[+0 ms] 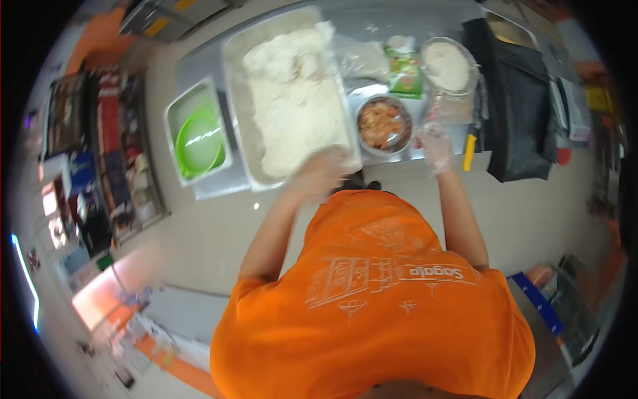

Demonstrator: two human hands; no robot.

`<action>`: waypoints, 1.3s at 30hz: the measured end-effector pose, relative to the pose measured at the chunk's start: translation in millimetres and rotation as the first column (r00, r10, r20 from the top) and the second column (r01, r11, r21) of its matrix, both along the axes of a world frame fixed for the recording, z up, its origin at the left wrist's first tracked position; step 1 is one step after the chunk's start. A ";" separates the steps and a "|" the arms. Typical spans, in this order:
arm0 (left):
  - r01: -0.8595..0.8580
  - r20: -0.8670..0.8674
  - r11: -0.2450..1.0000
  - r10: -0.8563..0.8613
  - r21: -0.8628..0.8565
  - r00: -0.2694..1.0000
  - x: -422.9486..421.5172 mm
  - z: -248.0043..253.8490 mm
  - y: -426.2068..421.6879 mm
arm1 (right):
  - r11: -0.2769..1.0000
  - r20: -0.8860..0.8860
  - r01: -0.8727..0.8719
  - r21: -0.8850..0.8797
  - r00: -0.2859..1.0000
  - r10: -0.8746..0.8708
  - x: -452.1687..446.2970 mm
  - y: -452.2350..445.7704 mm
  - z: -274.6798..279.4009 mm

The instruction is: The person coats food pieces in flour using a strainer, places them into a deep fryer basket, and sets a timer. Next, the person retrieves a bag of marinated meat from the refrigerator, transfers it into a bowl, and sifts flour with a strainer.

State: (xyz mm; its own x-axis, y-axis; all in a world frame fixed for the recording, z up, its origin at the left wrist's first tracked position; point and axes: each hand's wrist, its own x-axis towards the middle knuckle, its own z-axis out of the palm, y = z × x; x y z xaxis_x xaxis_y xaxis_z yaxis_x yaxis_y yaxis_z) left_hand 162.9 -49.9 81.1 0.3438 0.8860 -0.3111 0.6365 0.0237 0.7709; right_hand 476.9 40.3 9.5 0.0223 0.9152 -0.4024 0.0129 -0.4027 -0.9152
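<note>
My left hand point(329, 169), in a clear plastic glove, is smeared by motion at the front edge of a large metal tray point(242, 143). White flour or dough-like food point(299, 113) fills much of that tray, with a lumpier mound at its far end. Whether the left fingers hold anything is hidden by the blur. My right hand point(436, 147), also gloved, is just right of a round bowl point(364, 141) of chopped orange-brown pieces point(384, 125). Its fingers look curled together near the bowl; a small reddish bit shows at the fingertips, too unclear to name.
A green bowl point(183, 149) sits in a smaller white tray point(174, 113) at left. Behind the chopped pieces are a green packet point(405, 76) and a clear tub point(473, 73) of pale crumbs. A yellow-handled tool point(469, 151) and a black bag point(518, 113) are at right.
</note>
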 end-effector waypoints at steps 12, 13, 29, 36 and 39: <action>-0.149 0.054 0.982 0.144 0.117 0.988 47.7 21.6 132.3 | 0.971 0.805 0.235 -0.037 0.582 -0.110 125.1 60.1 21.2; -0.084 0.075 0.993 0.078 0.078 0.994 80.6 15.5 144.9 | 0.968 0.750 0.252 0.008 0.639 -0.173 141.3 71.6 -14.5; 0.050 -0.256 0.985 -0.006 0.167 0.967 296.0 -130.1 185.2 | 0.942 -0.256 0.036 -0.334 0.958 -0.128 131.1 112.3 -81.9; -0.083 -0.027 0.953 0.095 0.291 0.995 322.8 -106.8 141.7 | 0.889 -0.355 0.066 -0.453 0.901 -0.248 99.6 130.2 -44.0; -0.091 0.080 0.991 0.083 0.097 0.993 311.7 -110.0 142.6 | 0.960 0.638 -0.234 0.152 0.766 0.086 119.1 135.3 -87.1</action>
